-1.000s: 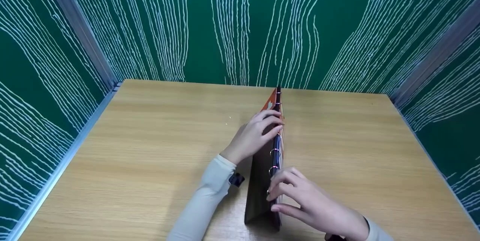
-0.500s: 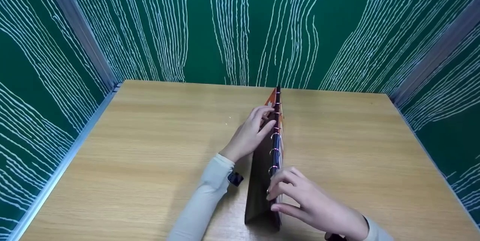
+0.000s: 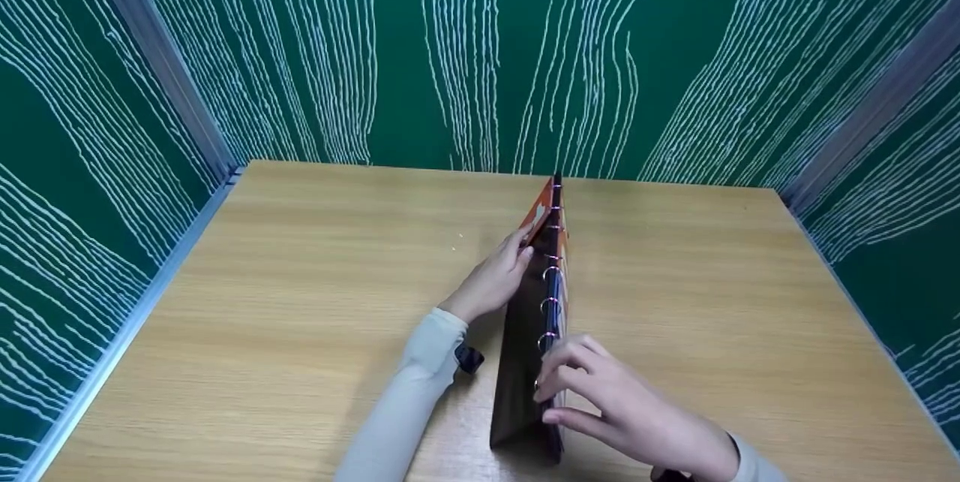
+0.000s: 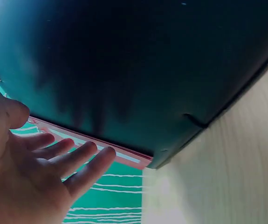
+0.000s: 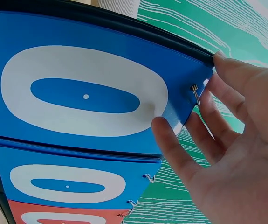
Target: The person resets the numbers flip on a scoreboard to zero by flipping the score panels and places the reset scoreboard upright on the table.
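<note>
A black flip scoreboard (image 3: pixel 521 392) stands like a tent on the table, its metal rings along the top edge. Blue number cards (image 5: pixel 85 95) showing 0 hang on its right side in the right wrist view, with a red card (image 5: pixel 64 217) beyond. My left hand (image 3: pixel 491 279) is at the left side, by a red card (image 3: pixel 538 208) turned over there. Its fingers (image 4: pixel 94 165) are extended and overlap that card's edge in the left wrist view; contact is unclear. My right hand (image 3: pixel 611 407) holds the near end of the top edge, fingers around the board beside a ring.
The wooden table (image 3: pixel 300 317) extends on both sides of the scoreboard. Green walls (image 3: pixel 397 54) with white wavy lines rise behind and beside it. Tiny white specks (image 3: pixel 457 242) lie left of the board. Metal posts (image 3: pixel 157 54) stand at the corners.
My left hand has drawn back from the top edge, down onto the left side, and more of the turned red card shows. My right hand has stayed in place.
</note>
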The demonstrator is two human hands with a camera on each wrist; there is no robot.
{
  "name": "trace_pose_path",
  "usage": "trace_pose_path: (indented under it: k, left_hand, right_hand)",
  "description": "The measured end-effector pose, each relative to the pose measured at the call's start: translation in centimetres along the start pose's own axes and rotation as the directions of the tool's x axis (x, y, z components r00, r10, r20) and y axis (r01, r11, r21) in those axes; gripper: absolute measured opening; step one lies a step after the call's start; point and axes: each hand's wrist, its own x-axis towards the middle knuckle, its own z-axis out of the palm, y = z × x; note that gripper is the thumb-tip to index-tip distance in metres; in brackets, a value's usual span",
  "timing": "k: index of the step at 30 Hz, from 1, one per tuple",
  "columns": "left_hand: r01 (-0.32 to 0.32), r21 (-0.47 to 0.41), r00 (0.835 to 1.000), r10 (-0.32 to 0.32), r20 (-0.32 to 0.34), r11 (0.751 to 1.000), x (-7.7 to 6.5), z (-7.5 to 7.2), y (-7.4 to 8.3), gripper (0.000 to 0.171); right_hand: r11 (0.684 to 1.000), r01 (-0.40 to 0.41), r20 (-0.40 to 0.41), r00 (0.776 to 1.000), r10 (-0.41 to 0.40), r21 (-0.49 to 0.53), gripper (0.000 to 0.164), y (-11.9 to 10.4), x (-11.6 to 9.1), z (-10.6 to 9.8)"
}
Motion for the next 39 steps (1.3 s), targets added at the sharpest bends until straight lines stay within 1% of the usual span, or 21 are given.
trace_pose_path:
  k: [3,7,14,18,22,31,35,39]
  left_hand:
    - [0.006,0.000,1.000,-0.006,0.012,1.000,0.2,0.2,-0.2,0.054]
    - [-0.027,0.030,1.000,0.027,0.011,0.999,0.5,0.5,-0.8,0.051]
    - [-0.043,0.037,0.998,0.041,0.046,0.998,0.7,0.8,-2.1,0.055]
    - [-0.076,0.061,0.996,0.073,0.051,0.995,0.6,0.8,-2.7,0.056]
    - [-0.106,0.057,0.993,0.103,0.051,0.993,0.6,0.8,-2.9,0.056]
    - [-0.127,0.044,0.992,0.127,0.018,0.991,0.7,0.8,-2.8,0.050]
    - [-0.140,0.076,0.990,0.141,-0.007,0.987,0.7,0.8,-2.9,0.047]
    - [-0.164,0.105,0.986,0.167,-0.023,0.981,0.8,0.8,-3.0,0.045]
  right_hand:
    - [1.000,-0.020,0.013,1.000,0.020,0.008,0.023,-0.1,0.0,-0.1]
    - [0.999,-0.032,0.018,0.999,0.032,0.007,0.031,-0.2,0.1,-0.1]
    - [1.000,0.000,0.005,1.000,0.000,0.010,0.027,-0.2,0.1,-0.1]
    - [1.000,0.006,0.008,1.000,-0.006,-0.005,0.028,-0.1,0.1,-0.1]
    - [1.000,0.002,0.013,1.000,-0.001,-0.015,0.028,-0.2,0.1,-0.1]
    - [1.000,0.008,0.003,1.000,-0.008,-0.023,0.027,0.0,0.0,0.0]
    - [0.999,0.023,-0.012,1.000,-0.023,-0.026,0.026,0.1,0.0,0.1]
    - [0.999,0.020,-0.011,1.000,-0.020,-0.026,0.024,0.1,-0.1,0.2]
